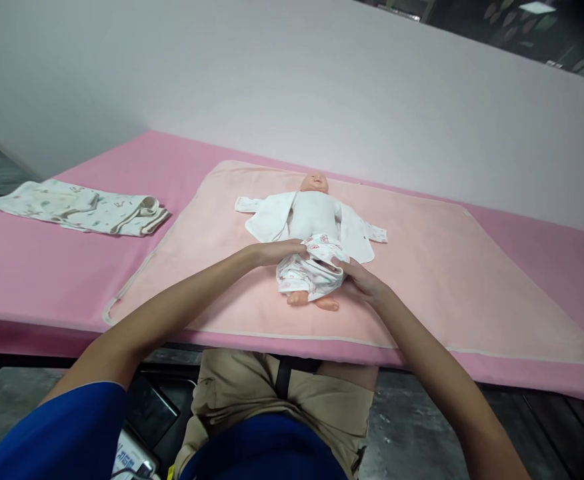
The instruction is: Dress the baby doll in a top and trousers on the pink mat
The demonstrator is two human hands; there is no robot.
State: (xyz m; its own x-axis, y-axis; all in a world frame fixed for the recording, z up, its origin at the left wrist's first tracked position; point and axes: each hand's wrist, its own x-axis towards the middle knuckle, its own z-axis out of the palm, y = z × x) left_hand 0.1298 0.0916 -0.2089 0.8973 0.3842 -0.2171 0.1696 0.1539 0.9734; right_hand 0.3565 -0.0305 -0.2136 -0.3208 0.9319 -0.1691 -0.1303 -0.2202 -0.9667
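The left hand point(281, 253) and right hand point(366, 279) have fingers closed on opposite sides of the printed baby pants point(297, 273), which lie bunched around the lower legs of the baby doll point(314, 212) on the peach blanket point(432, 267), probably to control the cloth evenly.

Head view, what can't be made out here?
Baby doll, head view: legs above the feet hidden by the printed pants.
Left hand and right hand, head view: fingers partly hidden by the pants.
Folded cloth, head view: motifs too small to identify.
White box, head view: cut off by the bottom edge.
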